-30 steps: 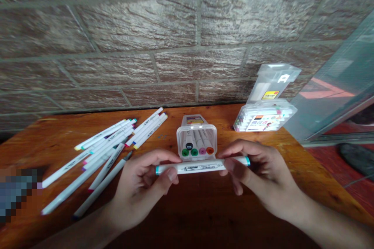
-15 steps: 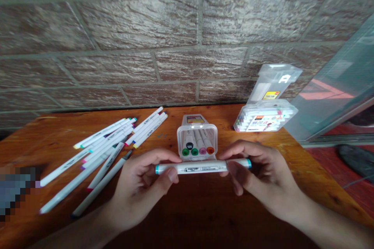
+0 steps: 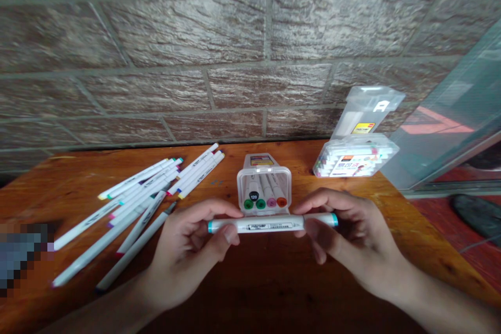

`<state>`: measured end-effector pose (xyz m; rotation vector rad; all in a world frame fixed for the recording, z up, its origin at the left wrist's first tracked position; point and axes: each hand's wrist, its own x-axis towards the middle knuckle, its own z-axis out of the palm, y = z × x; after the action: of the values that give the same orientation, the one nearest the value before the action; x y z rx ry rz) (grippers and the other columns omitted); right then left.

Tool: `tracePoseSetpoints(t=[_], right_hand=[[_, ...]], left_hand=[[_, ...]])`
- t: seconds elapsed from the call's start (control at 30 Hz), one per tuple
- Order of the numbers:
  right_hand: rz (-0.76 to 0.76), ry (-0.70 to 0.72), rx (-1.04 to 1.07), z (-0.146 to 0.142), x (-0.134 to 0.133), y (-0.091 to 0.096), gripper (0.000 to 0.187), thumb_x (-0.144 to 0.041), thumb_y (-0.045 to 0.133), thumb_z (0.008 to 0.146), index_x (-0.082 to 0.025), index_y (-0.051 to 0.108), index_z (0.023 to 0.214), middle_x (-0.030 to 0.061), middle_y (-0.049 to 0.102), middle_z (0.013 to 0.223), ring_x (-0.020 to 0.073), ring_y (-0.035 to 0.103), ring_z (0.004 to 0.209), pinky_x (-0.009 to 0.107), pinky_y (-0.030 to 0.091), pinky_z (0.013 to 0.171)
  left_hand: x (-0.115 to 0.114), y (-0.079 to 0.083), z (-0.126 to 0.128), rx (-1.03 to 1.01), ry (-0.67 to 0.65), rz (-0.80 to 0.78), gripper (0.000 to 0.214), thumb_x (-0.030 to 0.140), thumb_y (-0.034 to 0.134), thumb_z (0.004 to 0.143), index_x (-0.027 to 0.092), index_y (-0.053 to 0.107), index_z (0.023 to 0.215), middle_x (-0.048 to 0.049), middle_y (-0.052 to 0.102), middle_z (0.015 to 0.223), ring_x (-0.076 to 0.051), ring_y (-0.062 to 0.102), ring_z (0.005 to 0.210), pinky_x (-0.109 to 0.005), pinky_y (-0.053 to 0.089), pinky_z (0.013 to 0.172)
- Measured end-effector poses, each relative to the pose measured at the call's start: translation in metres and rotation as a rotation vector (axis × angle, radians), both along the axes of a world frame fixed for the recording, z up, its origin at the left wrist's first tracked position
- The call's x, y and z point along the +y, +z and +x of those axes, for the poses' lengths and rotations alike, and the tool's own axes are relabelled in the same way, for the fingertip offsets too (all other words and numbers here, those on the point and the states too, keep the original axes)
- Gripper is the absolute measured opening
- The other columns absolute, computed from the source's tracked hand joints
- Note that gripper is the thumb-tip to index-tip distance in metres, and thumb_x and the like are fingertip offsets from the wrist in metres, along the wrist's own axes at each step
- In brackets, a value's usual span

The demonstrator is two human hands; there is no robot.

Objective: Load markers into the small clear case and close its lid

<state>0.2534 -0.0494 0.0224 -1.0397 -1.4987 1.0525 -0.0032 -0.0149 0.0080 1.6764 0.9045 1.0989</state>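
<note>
I hold a white marker [image 3: 270, 224] with teal caps level in front of me, one end in each hand. My left hand [image 3: 188, 255] pinches its left end between thumb and fingers. My right hand [image 3: 344, 235] grips the right end the same way. Just behind the marker lies a small clear marker box [image 3: 263, 180] with its mouth toward me; several markers sit in it, showing black, green, pink and orange caps.
Several loose white markers [image 3: 144, 203] lie fanned on the wooden table [image 3: 274, 292] at the left. A second clear marker case [image 3: 356, 156] with its lid up stands at the back right. Behind is a brick wall, right a glass pane.
</note>
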Motion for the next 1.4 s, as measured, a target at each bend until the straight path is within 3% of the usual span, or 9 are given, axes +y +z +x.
tracePoseSetpoints(t=[0.13,0.3,0.63,0.87,1.1,1.4], right_hand=[[-0.017,0.0,0.031,0.0,0.002,-0.001,0.008,-0.024,0.069,0.093,-0.018,0.074,0.096,0.0026,0.075,0.07,0.009,0.06,0.043,0.018,0.048,0.041],[0.063,-0.044,-0.018,-0.003,0.003,-0.001,0.002,-0.018,0.076,0.087,-0.018,0.075,0.089,-0.0038,0.064,0.055,0.0076,0.056,0.042,0.015,0.045,0.041],[-0.023,-0.07,0.022,0.002,0.001,-0.012,0.014,-0.034,0.082,0.09,-0.021,0.08,0.094,0.0008,0.072,0.066,0.0097,0.061,0.038,0.017,0.051,0.036],[-0.081,-0.071,0.023,0.006,0.002,-0.013,0.017,-0.038,0.082,0.089,-0.022,0.081,0.096,0.0008,0.07,0.065,0.0108,0.061,0.039,0.018,0.046,0.036],[-0.19,-0.174,0.146,-0.001,0.001,-0.005,0.03,-0.048,0.086,0.083,-0.021,0.081,0.095,0.0019,0.072,0.068,0.0095,0.055,0.038,0.021,0.042,0.037],[-0.199,-0.167,0.204,0.001,0.004,-0.006,0.027,-0.044,0.084,0.086,-0.02,0.078,0.095,0.004,0.076,0.071,0.01,0.055,0.036,0.022,0.042,0.037]], left_hand=[[0.0,0.0,0.0,-0.017,0.002,-0.031,0.01,0.023,0.071,0.093,0.018,0.076,0.1,-0.0011,0.075,0.067,-0.009,0.062,0.044,-0.014,0.049,0.043],[0.0,0.001,0.004,-0.001,0.041,-0.002,0.006,0.018,0.077,0.086,0.017,0.076,0.092,0.0001,0.072,0.066,-0.008,0.059,0.044,-0.014,0.046,0.041],[0.003,0.002,0.005,-0.152,-0.035,-0.209,0.02,0.032,0.076,0.091,0.013,0.074,0.094,-0.0039,0.072,0.067,-0.009,0.057,0.044,-0.017,0.044,0.043],[0.004,0.002,0.006,-0.192,-0.07,-0.253,0.023,0.034,0.078,0.091,0.012,0.074,0.095,-0.0054,0.073,0.069,-0.008,0.055,0.045,-0.017,0.042,0.044],[0.005,0.001,0.006,-0.26,-0.08,-0.309,0.031,0.041,0.08,0.089,0.011,0.076,0.098,-0.0087,0.077,0.072,-0.009,0.054,0.044,-0.019,0.042,0.044],[0.007,-0.006,0.006,-0.382,-0.106,-0.328,0.031,0.041,0.077,0.092,0.013,0.08,0.104,-0.0096,0.078,0.078,-0.009,0.056,0.045,-0.021,0.04,0.043]])
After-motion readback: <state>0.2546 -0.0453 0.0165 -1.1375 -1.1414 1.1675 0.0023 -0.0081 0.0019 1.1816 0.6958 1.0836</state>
